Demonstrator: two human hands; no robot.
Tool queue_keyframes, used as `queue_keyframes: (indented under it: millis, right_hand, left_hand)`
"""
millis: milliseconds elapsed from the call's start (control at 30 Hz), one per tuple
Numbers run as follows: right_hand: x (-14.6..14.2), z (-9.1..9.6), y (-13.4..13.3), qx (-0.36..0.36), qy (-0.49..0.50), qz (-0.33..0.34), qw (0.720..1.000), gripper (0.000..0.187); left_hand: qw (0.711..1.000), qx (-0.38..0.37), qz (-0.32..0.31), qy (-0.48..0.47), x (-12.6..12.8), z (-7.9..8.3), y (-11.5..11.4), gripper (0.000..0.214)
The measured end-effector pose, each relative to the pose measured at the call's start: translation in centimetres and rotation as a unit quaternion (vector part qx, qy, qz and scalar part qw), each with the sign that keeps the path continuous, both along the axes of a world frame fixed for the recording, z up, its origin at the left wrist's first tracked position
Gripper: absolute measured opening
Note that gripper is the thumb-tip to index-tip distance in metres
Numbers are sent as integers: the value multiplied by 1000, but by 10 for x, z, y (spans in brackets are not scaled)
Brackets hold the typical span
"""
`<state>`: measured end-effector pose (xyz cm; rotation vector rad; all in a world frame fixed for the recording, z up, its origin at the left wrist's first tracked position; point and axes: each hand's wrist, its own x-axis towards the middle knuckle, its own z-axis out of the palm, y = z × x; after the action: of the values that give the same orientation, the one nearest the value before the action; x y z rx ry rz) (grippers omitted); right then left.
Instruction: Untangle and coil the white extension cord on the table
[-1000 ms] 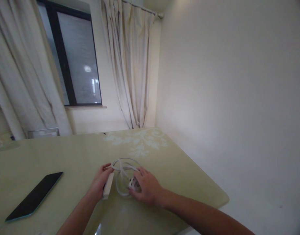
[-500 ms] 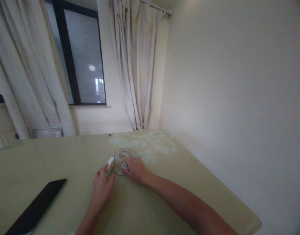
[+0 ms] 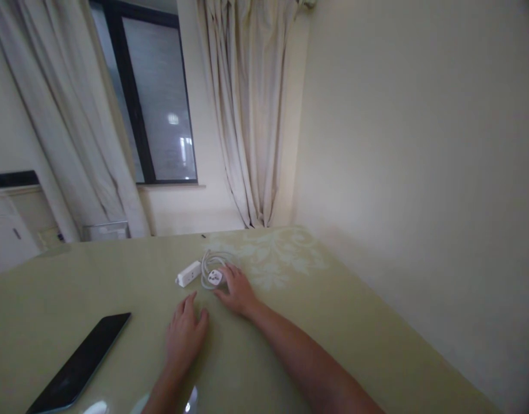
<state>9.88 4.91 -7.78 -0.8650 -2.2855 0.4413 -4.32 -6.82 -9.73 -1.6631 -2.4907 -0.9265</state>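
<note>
A small white power strip point(image 3: 189, 274) lies on the table, its long side slanting up to the right. Beside it a grey-white cable point(image 3: 205, 265) is looped in a loose coil. A round white plug point(image 3: 215, 277) with socket holes rests at the coil's near side. My left hand point(image 3: 187, 330) is just in front of the strip, fingers loosely spread and holding nothing. Right of the plug is my right hand point(image 3: 238, 292), thumb and fingers apart around its side. Whether the fingertips still touch the plug or cable is hard to tell.
The pale green table point(image 3: 333, 333) has a white floral pattern at its far right. A dark flat tablet-like slab point(image 3: 81, 365) lies at the left front. A tiny dark object point(image 3: 203, 236) sits near the far edge. A wall point(image 3: 398, 172) borders the right side.
My left hand has come off the power strip and drawn back toward me. The strip now lies turned more sideways. My right hand has loosened, showing more of the plug. The view has shifted slightly.
</note>
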Motion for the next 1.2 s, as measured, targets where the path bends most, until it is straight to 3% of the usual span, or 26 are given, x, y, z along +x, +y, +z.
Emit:
queue_keyframes:
  millis: [133,233,333,467,633,733,833,900,1100,1200]
  right_hand:
    - [43,0,-28,-16,27,52,998,76]
    - [78,-3,-53,-32,8,66,997,68]
    - [101,-4,-66,-34,21,33,999,53]
    - [106,-7,-63,-34,39,16,999,47]
    - [98,-18,-55,-3,-63,132,989,44]
    - [96,-21,-54,3,-95,143,985,31]
    - [94,-22,-53,7,-94,132,987,18]
    - [91,-23,-52,3,-97,114,989,18]
    - [90,-23,-48,-47,-61,93,993,24]
    - [93,-21,-44,-96,-36,85,991,26]
  left_hand:
    - [999,42,-28,-8,-6,-5,-1,56]
    - [995,67,-68,-6,-7,-8,-2,53]
    - [987,77,-142,-5,2,-7,-6,43]
    - [953,107,-282,-26,28,-2,-15,28]
    - [907,113,-401,61,55,-4,-23,34]
    - [901,105,-403,120,57,-13,-23,44]
    - [917,74,-370,130,56,-20,-23,49]
    - [927,39,-349,128,58,-18,-24,52]
    - [918,-123,-364,99,82,17,-16,44]
    - [921,-199,-313,118,96,29,-2,33]
